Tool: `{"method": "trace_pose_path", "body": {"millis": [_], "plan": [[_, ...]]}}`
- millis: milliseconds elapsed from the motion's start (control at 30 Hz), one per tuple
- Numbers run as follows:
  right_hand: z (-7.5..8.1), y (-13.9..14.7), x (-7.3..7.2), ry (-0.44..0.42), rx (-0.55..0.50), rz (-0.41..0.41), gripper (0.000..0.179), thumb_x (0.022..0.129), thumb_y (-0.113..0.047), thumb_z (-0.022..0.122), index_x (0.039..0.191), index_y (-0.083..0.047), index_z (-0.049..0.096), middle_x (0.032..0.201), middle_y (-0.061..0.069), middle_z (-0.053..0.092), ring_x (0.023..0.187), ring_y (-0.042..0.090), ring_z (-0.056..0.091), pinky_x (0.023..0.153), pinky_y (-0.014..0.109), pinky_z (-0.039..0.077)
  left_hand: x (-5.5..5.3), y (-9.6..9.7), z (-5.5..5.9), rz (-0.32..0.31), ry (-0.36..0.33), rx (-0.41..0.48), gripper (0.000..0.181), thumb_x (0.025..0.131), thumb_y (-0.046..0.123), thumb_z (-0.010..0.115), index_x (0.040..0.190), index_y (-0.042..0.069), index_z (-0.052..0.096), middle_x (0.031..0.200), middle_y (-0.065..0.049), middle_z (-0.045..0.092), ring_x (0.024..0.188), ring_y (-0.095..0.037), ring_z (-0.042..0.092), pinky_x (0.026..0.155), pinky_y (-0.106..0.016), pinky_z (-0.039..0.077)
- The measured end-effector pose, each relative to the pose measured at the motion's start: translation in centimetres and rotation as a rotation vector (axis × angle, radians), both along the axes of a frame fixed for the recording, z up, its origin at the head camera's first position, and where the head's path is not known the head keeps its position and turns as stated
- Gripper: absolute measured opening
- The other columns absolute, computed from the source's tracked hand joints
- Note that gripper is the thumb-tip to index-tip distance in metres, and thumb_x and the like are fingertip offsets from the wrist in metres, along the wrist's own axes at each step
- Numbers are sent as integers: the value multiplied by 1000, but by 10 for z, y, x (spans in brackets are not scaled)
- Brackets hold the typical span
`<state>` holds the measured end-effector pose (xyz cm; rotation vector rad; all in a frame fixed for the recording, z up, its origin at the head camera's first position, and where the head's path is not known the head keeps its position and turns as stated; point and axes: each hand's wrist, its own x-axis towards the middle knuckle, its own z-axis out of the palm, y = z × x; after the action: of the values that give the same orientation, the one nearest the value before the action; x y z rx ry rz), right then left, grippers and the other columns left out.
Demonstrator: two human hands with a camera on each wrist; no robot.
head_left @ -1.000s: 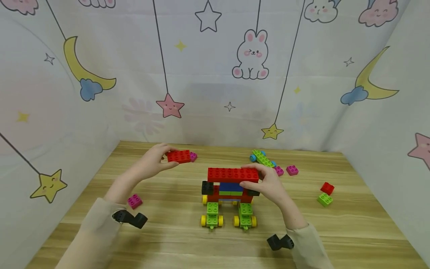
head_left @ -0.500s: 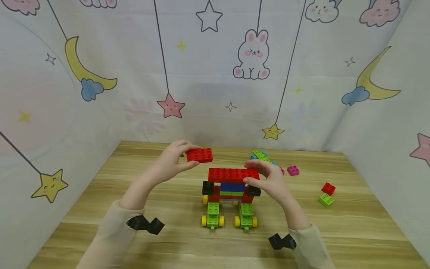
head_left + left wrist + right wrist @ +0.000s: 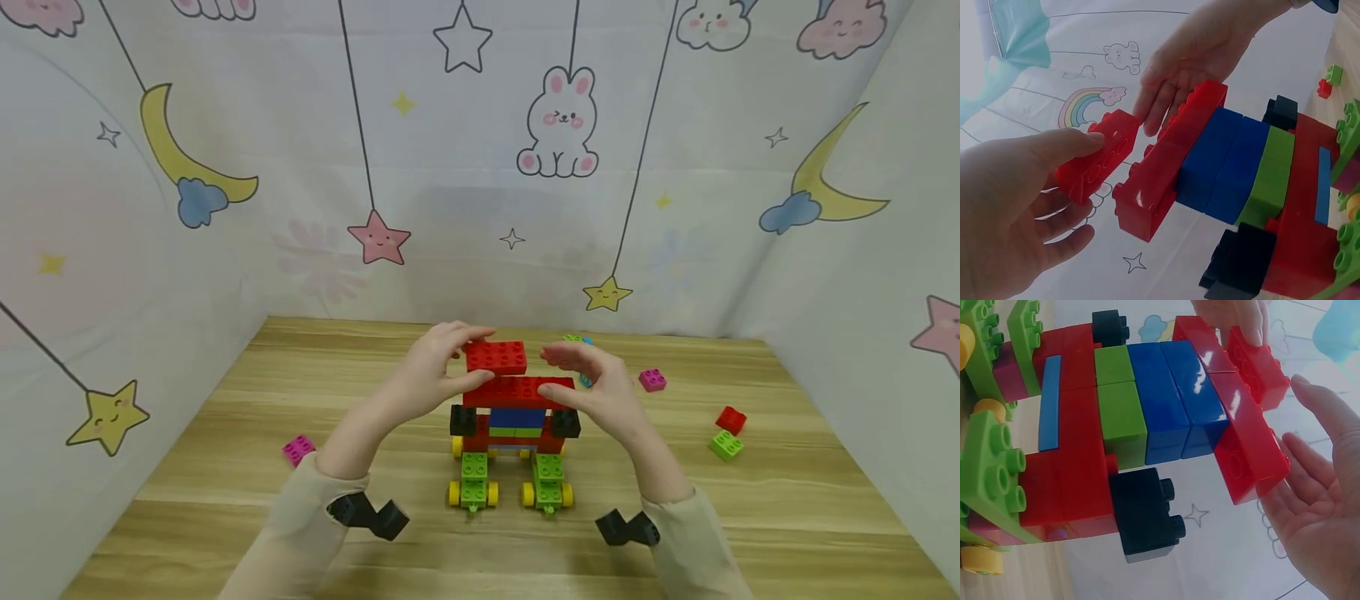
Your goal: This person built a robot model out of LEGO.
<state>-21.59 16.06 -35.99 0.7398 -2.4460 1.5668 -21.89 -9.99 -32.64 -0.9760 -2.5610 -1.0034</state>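
In the head view my left hand (image 3: pixel 431 371) pinches a red eight-stud brick (image 3: pixel 497 357) between thumb and fingers. The brick hovers close over the left part of a wheeled brick vehicle, whose red roof bricks (image 3: pixel 1166 165) stand on blue bricks (image 3: pixel 1166 403) and green ones. Black bricks (image 3: pixel 1145 512) jut from its sides, and green wheel bases (image 3: pixel 474 479) carry yellow wheels. At the roof's right end is my right hand (image 3: pixel 600 387), thumb and fingers apart, thumb overlapping the roof's front edge; the right wrist view shows its relaxed fingers beside that end.
On the wooden table (image 3: pixel 225 517), a magenta brick (image 3: pixel 298 449) lies at left. Another magenta brick (image 3: pixel 652 380), a red brick (image 3: pixel 731 420) and a green brick (image 3: pixel 726 445) are at right. A green piece with blue wheels (image 3: pixel 587 342) is partly hidden behind my right hand.
My left hand has carried the red brick rightward from the back left to above the vehicle's roof. The right hand stays by the roof's end, its fingers now lifted and spread wider.
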Motion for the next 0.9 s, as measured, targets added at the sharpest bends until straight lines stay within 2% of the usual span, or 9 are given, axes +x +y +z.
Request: {"method": "trace_pose_path", "body": {"millis": [133,367,467,667,900], "plan": [[5,-1,0,-3,22,3,49,84,-10,76,130,-3,60,128,13,64,118,29,59,98,22,47,2,9,-3,-11,-16,24,50,89,20,72,134,4,57,116,-9,64,103,-24,56,89,-43,52],[7,-2,0,5,68,18,51,85,-12,76,132,-3,59,132,16,62,120,32,58,103,51,46,6,20,-8,-10,-39,57,49,89,21,73,133,5,58,119,-10,65,107,-25,57,92,-43,53],[6,-4,-1,-5,72,22,50,86,-14,75,132,-2,59,132,17,61,120,35,57,103,56,44,8,23,-10,0,-46,63,48,89,22,73,132,6,59,118,-9,65,106,-25,57,92,-43,52],[4,-6,-3,-9,64,30,43,89,-15,72,128,-1,62,126,17,65,117,36,59,101,59,45,7,25,-16,11,-47,97,47,88,21,73,131,5,61,114,-9,66,105,-24,58,91,-45,53],[2,-7,-3,-5,46,52,38,89,-12,71,124,-1,64,121,17,67,115,35,62,99,53,49,6,25,-23,14,-41,146,42,87,20,75,124,4,64,115,-10,67,103,-24,60,88,-41,55]]}}
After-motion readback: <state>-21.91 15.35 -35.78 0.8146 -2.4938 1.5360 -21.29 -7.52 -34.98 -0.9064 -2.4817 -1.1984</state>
